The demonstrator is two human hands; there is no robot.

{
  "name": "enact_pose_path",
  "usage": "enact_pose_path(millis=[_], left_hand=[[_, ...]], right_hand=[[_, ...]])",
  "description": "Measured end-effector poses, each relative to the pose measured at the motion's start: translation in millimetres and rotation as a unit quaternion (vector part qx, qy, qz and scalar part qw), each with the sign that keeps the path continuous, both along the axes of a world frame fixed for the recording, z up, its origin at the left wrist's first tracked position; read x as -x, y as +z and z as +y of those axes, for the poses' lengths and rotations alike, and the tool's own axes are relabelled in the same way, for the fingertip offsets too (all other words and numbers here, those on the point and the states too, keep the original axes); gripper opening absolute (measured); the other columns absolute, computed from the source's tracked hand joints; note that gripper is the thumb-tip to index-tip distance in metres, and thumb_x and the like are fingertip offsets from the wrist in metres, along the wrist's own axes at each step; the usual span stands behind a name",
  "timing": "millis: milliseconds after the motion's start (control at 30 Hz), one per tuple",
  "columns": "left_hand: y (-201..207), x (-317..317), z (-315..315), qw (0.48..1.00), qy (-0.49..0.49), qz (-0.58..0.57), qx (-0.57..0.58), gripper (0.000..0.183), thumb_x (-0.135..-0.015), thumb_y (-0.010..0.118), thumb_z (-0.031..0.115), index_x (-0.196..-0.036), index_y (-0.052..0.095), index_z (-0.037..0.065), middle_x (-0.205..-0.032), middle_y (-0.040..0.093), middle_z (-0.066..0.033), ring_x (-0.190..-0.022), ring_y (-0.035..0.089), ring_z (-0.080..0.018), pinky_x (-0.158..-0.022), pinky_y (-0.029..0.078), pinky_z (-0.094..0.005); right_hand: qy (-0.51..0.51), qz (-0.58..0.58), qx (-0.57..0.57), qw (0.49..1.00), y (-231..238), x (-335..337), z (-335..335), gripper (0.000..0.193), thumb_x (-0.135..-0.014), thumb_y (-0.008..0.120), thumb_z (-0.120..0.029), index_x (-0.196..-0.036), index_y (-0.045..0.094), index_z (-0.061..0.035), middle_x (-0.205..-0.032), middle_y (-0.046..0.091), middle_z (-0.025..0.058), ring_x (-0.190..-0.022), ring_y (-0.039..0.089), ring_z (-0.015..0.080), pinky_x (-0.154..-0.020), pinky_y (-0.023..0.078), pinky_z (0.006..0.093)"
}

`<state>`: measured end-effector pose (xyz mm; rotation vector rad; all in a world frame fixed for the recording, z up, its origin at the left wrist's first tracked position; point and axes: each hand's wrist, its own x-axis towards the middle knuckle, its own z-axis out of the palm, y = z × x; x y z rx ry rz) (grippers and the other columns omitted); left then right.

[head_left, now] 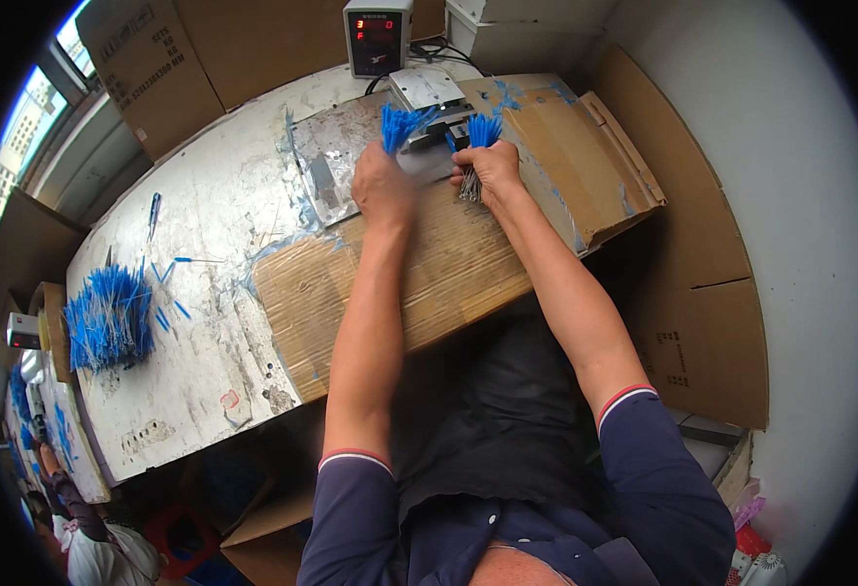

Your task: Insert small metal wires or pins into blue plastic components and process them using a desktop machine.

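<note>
My left hand [385, 186] is closed around a bunch of thin blue-tipped wires, whose blue ends [404, 122] fan out above the fingers. To its right, my right hand [492, 168] grips a second bunch of blue-tipped wires [484, 129]; its bare metallic ends hang below the fingers. Both hands are over the far side of the table, close to a small metal device [427, 90]. The lower part of my left hand is a little blurred.
A big pile of blue-tipped wires [111, 317] lies at the left, with loose pieces and a blue pen-like tool [153, 215] nearby. Behind the device stands a box with a red digital display [378, 39]. Flattened cardboard [429, 269] covers the near table edge. Another person [97, 537] is at lower left.
</note>
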<state>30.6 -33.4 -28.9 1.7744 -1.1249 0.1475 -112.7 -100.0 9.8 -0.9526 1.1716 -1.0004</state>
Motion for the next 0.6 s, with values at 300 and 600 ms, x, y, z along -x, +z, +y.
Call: enact_pose_path(millis=[300, 600], left_hand=[[-1, -6, -1, 0.995, 0.029, 0.008, 0.092, 0.011, -0.094, 0.063, 0.014, -0.096, 0.059, 0.004, -0.086, 0.065, -0.0198, -0.083, 0.064, -0.0416, -0.072, 0.047, -0.0509], [1, 0, -1, 0.997, -0.026, 0.03, 0.066, 0.012, -0.094, 0.064, 0.016, -0.099, 0.06, 0.006, -0.086, 0.066, -0.0207, -0.083, 0.064, -0.0432, -0.071, 0.048, -0.0519]], right_hand=[[-0.033, 0.032, 0.013, 0.999, 7, -16, 0, 0.012, -0.076, 0.069, 0.012, -0.079, 0.059, 0.0071, -0.069, 0.065, 0.0182, -0.053, 0.067, 0.025, -0.043, 0.057, 0.036], [-0.019, -0.077, 0.008, 0.997, -4, -4, -6, 0.007, -0.08, 0.066, 0.005, -0.082, 0.059, 0.0059, -0.07, 0.065, 0.0174, -0.056, 0.068, 0.0273, -0.046, 0.059, 0.0375]])
